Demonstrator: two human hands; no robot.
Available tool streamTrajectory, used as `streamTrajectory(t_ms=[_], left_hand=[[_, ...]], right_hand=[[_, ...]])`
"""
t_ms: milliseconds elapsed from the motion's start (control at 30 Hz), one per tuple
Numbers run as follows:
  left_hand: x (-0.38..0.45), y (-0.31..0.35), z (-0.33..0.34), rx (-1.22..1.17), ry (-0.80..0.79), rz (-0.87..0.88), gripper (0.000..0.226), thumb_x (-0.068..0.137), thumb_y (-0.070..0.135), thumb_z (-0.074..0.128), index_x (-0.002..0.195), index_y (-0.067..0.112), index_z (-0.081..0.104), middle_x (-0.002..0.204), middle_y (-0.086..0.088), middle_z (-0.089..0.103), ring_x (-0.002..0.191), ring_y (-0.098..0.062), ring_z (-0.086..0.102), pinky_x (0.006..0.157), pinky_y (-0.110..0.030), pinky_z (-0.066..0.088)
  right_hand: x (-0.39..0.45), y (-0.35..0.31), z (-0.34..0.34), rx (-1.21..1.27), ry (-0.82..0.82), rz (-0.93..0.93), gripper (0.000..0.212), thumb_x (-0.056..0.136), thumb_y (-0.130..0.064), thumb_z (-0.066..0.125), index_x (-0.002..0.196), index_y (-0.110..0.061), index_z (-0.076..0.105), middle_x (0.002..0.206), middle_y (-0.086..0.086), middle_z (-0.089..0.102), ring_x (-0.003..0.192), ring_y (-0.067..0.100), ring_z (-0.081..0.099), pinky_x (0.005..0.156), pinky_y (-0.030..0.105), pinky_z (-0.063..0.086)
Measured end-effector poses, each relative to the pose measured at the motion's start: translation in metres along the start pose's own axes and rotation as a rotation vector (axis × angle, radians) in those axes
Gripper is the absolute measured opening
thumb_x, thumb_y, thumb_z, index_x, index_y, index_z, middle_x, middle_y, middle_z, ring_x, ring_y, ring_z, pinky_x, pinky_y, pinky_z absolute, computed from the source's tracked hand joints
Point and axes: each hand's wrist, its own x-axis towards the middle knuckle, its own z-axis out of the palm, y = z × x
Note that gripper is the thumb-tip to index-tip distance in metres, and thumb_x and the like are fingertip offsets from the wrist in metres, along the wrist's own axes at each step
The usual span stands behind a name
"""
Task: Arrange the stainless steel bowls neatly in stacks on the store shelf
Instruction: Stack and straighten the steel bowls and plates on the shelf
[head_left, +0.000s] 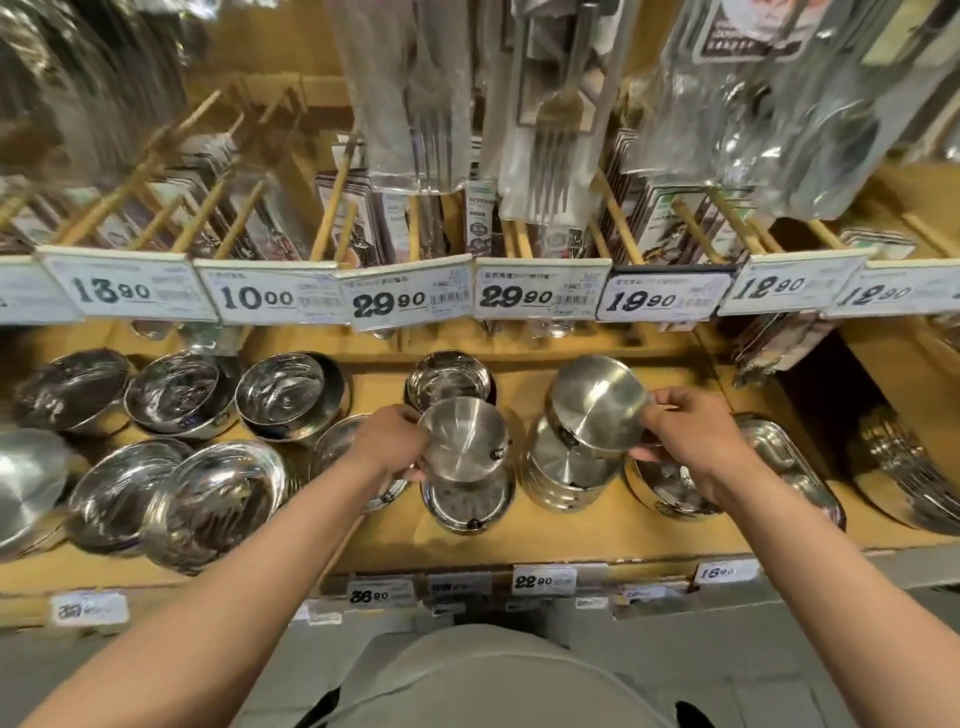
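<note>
Steel bowls are gripped at the rim, one (464, 441) by the left hand (387, 444), another (597, 402) by the right hand (685, 431).

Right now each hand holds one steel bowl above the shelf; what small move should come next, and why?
Probably lower the right hand so its tilted bowl nests on the stack directly beneath it. The left hand can then set its bowl on the bowl below.

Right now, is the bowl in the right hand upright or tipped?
Tipped: the bowl in the right hand shows its inside toward the camera.
</note>
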Motion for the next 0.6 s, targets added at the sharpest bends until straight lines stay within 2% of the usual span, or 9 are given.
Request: streamTrajectory(t_ms=[100, 167, 267, 333, 400, 433, 500, 600], left_hand=[[0.000, -0.013, 0.005, 0.073, 0.053, 0.003, 0.019, 0.088, -0.001, 0.059, 0.086, 0.017, 0.067, 0.058, -0.004, 0.072, 0.055, -0.024, 0.073, 0.062, -0.046, 0.065], [0.000, -0.019, 0.008, 0.117, 0.094, 0.015, 0.022, 0.086, -0.002, 0.061, 0.097, 0.015, 0.069, 0.066, -0.001, 0.071, 0.053, -0.021, 0.073, 0.062, -0.047, 0.065], [-0.001, -0.024, 0.012, 0.153, 0.133, 0.018, 0.024, 0.086, -0.001, 0.061, 0.104, 0.012, 0.070, 0.081, -0.008, 0.072, 0.063, -0.030, 0.076, 0.065, -0.049, 0.065], [-0.001, -0.027, 0.016, 0.182, 0.137, 0.021, 0.023, 0.085, 0.002, 0.062, 0.104, 0.014, 0.070, 0.076, -0.011, 0.075, 0.061, -0.029, 0.075, 0.071, -0.044, 0.065], [-0.002, -0.028, 0.020, 0.229, 0.139, 0.035, 0.021, 0.085, 0.006, 0.064, 0.102, 0.016, 0.069, 0.068, -0.010, 0.075, 0.053, -0.024, 0.071, 0.069, -0.035, 0.062], [-0.004, -0.027, 0.022, 0.251, 0.143, 0.050, 0.020, 0.085, 0.007, 0.065, 0.102, 0.016, 0.069, 0.069, -0.011, 0.075, 0.054, -0.023, 0.069, 0.070, -0.035, 0.061], [-0.006, -0.026, 0.026, 0.275, 0.156, 0.071, 0.019, 0.085, 0.007, 0.067, 0.102, 0.014, 0.070, 0.080, -0.012, 0.076, 0.065, -0.025, 0.069, 0.074, -0.038, 0.061], [-0.010, -0.023, 0.027, 0.332, 0.186, 0.089, 0.015, 0.089, 0.013, 0.068, 0.104, 0.013, 0.073, 0.098, -0.009, 0.075, 0.082, -0.024, 0.067, 0.076, -0.036, 0.057]], right_hand=[[-0.001, -0.001, 0.001, -0.041, -0.055, 0.002, 0.007, 0.094, -0.002, 0.065, 0.098, -0.006, 0.067, 0.100, 0.018, 0.073, 0.080, 0.027, 0.076, 0.050, 0.023, 0.057], [-0.002, -0.002, 0.001, -0.075, -0.092, 0.008, 0.009, 0.095, -0.003, 0.064, 0.101, -0.008, 0.066, 0.098, 0.017, 0.074, 0.077, 0.025, 0.077, 0.053, 0.025, 0.058], [0.000, -0.003, 0.000, -0.128, -0.145, -0.006, 0.009, 0.095, -0.003, 0.064, 0.102, -0.009, 0.066, 0.093, 0.017, 0.076, 0.067, 0.023, 0.077, 0.054, 0.027, 0.060], [0.003, -0.002, 0.000, -0.174, -0.154, -0.026, 0.010, 0.095, -0.003, 0.064, 0.101, -0.010, 0.067, 0.093, 0.017, 0.075, 0.067, 0.025, 0.077, 0.060, 0.033, 0.064], [0.007, -0.001, -0.001, -0.220, -0.167, -0.040, 0.011, 0.095, -0.005, 0.064, 0.102, -0.012, 0.068, 0.094, 0.017, 0.075, 0.071, 0.030, 0.078, 0.068, 0.041, 0.066], [0.008, -0.001, -0.001, -0.231, -0.177, -0.044, 0.011, 0.095, -0.005, 0.064, 0.102, -0.012, 0.069, 0.095, 0.017, 0.075, 0.072, 0.031, 0.078, 0.067, 0.040, 0.066], [0.012, -0.001, -0.002, -0.247, -0.185, -0.060, 0.008, 0.096, -0.007, 0.064, 0.098, -0.012, 0.070, 0.096, 0.018, 0.075, 0.070, 0.030, 0.077, 0.057, 0.032, 0.064], [0.016, -0.002, -0.003, -0.269, -0.190, -0.098, 0.008, 0.096, -0.009, 0.066, 0.092, -0.012, 0.072, 0.095, 0.017, 0.075, 0.067, 0.029, 0.076, 0.049, 0.026, 0.059]])
